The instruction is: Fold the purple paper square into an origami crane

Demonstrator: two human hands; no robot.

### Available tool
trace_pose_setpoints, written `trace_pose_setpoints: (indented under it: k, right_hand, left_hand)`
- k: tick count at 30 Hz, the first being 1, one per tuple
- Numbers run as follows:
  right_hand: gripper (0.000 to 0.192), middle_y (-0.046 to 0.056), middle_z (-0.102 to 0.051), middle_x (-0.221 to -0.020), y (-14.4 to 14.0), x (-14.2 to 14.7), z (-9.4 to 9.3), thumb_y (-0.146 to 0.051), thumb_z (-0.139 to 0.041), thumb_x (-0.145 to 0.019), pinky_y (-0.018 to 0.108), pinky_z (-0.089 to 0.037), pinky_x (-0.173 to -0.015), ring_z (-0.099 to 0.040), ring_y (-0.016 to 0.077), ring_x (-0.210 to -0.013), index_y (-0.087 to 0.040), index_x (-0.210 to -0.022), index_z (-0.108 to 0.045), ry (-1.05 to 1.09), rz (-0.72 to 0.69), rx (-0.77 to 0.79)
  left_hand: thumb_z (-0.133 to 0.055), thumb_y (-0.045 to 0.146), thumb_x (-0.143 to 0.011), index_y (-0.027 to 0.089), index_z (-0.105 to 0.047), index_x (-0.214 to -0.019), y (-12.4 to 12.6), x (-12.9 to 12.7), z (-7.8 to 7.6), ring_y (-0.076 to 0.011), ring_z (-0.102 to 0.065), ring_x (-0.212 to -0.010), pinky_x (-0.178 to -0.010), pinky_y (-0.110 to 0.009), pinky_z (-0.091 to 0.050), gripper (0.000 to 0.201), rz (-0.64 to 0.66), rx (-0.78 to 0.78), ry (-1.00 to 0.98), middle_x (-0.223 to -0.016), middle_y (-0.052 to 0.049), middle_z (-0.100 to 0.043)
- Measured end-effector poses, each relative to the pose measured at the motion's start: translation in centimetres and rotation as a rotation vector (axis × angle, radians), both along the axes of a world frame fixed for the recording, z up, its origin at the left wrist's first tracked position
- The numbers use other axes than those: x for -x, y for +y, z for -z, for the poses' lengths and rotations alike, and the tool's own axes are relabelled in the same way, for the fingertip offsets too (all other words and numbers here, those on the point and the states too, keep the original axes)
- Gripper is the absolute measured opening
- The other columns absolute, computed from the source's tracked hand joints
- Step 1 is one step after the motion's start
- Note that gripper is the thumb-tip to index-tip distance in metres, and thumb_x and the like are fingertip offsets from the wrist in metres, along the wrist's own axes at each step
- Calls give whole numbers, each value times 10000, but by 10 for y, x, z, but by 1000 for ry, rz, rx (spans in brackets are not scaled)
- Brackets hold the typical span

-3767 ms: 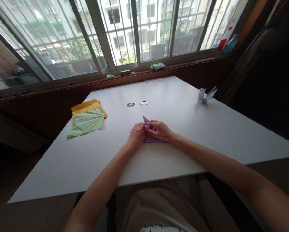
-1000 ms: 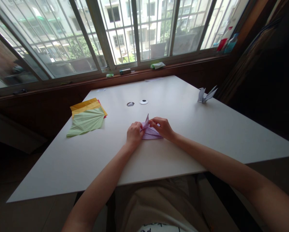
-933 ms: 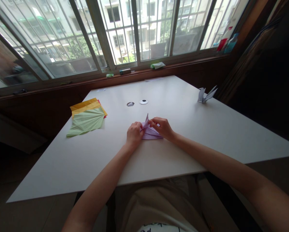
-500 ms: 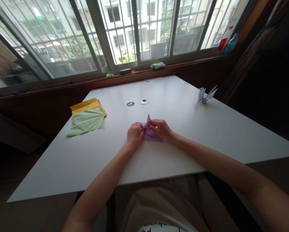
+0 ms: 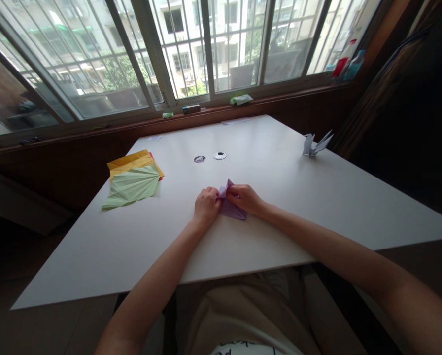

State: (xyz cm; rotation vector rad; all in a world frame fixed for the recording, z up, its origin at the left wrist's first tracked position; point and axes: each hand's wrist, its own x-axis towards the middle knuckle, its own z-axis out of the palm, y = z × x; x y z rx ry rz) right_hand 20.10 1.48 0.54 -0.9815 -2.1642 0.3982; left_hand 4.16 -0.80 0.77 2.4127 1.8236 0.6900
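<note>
A folded purple paper [image 5: 231,209] lies on the white table [image 5: 280,197] just in front of me. My left hand [image 5: 206,206] pinches its left corner. My right hand [image 5: 247,198] grips its upper part from the right, fingers curled over a small raised flap. Both hands rest on the tabletop, nearly touching each other. Part of the paper is hidden under my fingers.
A stack of green, yellow and red pleated sheets [image 5: 134,183] lies at the table's left. A pale folded paper crane [image 5: 315,144] stands at the far right. Two small round discs [image 5: 209,158] sit mid-table. Small items and bottles [image 5: 346,64] line the window sill.
The upright point of the purple paper has come down and the piece now lies flatter and tilted toward me. Both hands have stayed at about the same spot.
</note>
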Motion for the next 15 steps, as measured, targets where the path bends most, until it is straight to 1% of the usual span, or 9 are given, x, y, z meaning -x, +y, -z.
trace_pose_setpoints:
  k: [15]
  right_hand:
    - [192, -26, -468, -544, -1, 0, -1, -155, -465, -746, 186, -304, -521, -386, 68, -504, -160, -557, -496, -6, -6, -11]
  left_hand:
    - [-511, 190, -780, 201, -562, -869, 0, 0, 0, -179, -524, -900, -768, -282, -413, 103, 5, 12, 2, -932, -39, -607]
